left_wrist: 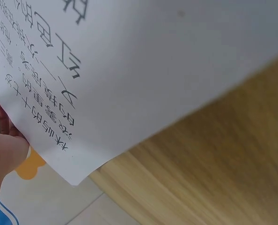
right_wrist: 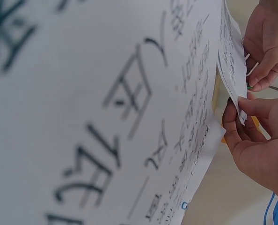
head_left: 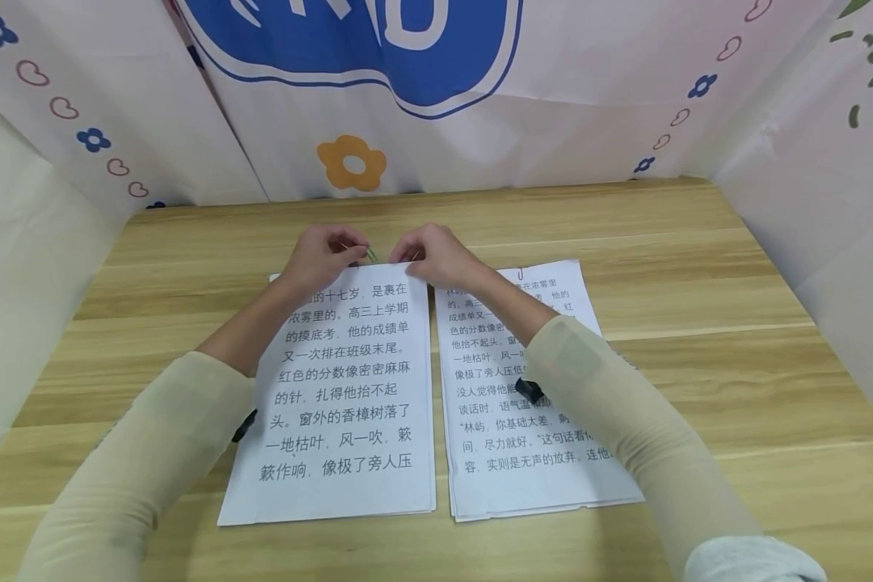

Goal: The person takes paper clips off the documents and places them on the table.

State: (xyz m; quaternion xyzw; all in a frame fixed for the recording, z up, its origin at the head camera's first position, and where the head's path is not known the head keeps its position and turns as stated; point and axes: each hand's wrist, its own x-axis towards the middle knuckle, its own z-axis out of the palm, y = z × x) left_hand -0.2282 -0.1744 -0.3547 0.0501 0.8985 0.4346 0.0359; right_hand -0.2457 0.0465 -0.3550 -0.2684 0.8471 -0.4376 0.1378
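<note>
On the table lies a left stack of printed sheets (head_left: 342, 477), its top edge between both hands. My left hand (head_left: 311, 257) pinches a small green paper clip (head_left: 371, 255) between thumb and fingers, right at that top edge. The right hand (head_left: 440, 255) grips the top right corner of the same stack. In the right wrist view its thumb lies on one face of the sheets (right_wrist: 232, 77) and the fingers behind them. The left wrist view shows the sheets' printed face (left_wrist: 125, 89), with the left hand (left_wrist: 8, 150) at the edge.
A second printed stack (head_left: 495, 485) lies to the right, under the right forearm, with a paper clip (head_left: 520, 274) on its top edge. The wooden table (head_left: 662, 234) ends at a white printed cloth backdrop (head_left: 567, 137). A dark wrist camera (head_left: 529, 391) sits by the right sleeve.
</note>
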